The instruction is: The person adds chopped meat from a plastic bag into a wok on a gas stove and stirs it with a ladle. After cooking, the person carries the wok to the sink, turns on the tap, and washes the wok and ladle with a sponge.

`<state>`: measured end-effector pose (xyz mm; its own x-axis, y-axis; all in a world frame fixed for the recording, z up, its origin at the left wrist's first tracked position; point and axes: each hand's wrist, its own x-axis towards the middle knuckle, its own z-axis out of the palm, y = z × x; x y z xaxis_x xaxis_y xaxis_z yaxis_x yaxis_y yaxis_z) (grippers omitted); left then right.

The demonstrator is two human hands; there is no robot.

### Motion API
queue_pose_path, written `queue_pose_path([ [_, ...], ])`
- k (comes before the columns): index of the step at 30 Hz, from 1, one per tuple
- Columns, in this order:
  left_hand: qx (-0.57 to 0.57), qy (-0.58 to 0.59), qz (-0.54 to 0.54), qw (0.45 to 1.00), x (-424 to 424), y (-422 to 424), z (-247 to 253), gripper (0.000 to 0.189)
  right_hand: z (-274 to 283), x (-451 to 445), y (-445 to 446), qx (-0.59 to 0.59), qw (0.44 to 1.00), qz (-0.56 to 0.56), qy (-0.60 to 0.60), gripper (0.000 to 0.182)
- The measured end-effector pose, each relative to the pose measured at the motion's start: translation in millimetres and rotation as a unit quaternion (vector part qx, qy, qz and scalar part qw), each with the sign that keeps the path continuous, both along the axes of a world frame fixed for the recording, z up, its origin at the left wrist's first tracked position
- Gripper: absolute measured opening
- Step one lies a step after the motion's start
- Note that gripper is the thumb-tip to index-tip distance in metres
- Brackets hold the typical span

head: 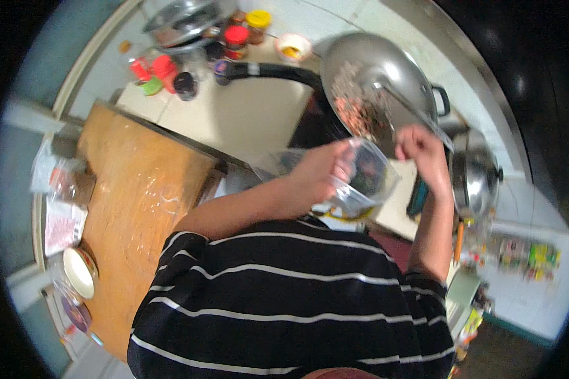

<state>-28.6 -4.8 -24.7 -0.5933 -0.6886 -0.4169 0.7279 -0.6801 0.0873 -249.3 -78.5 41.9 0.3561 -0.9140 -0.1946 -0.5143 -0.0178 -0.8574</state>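
Observation:
My left hand [336, 170] grips a clear plastic container [384, 182], tilted, with dark contents inside. A clear flap, perhaps its lid, spreads to the left behind my wrist. Just ahead is a steel wok [403, 61] on a dark cooktop [320, 125], holding crumbled brown and pinkish food [353, 106]. My right hand [419, 147] hovers at the wok's near rim with curled fingers; blur hides whether anything is pinched in them. A metal spatula [408, 106] leans in the wok, its handle passing close by that hand.
A lidded steel pot [479, 175] stands right of the wok. Jars with red [237, 40] and yellow lids, a small bowl [292, 47] and bottles line the back counter. At left is a wooden table [137, 199] with a white bowl [80, 273] at its edge.

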Motion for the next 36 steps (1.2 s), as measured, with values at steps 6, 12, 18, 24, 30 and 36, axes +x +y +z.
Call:
queue_pose_path([
  [6,0.026,0.031,-0.028,0.999,3,2,2,0.020,-64,5,-72,-0.062,0.998,-0.018,0.025,0.011],
  [12,0.029,0.007,-0.021,0.999,7,8,-3,0.016,-103,48,-111,-0.138,0.978,0.070,0.141,0.015],
  [18,0.030,0.006,-0.019,0.999,8,6,-7,0.017,-120,79,-117,-0.136,0.965,0.167,0.148,0.016],
  [24,0.028,0.017,-0.022,0.999,11,4,-6,0.016,-121,65,-111,-0.054,0.974,0.206,0.080,0.016],
  [30,0.043,-0.021,-0.007,0.999,10,3,-6,0.014,-98,59,-87,0.107,0.977,0.181,0.032,0.014],
  [36,0.051,0.025,-0.016,0.998,11,-1,-8,0.014,-108,46,-86,0.112,0.976,0.187,0.015,0.016],
])
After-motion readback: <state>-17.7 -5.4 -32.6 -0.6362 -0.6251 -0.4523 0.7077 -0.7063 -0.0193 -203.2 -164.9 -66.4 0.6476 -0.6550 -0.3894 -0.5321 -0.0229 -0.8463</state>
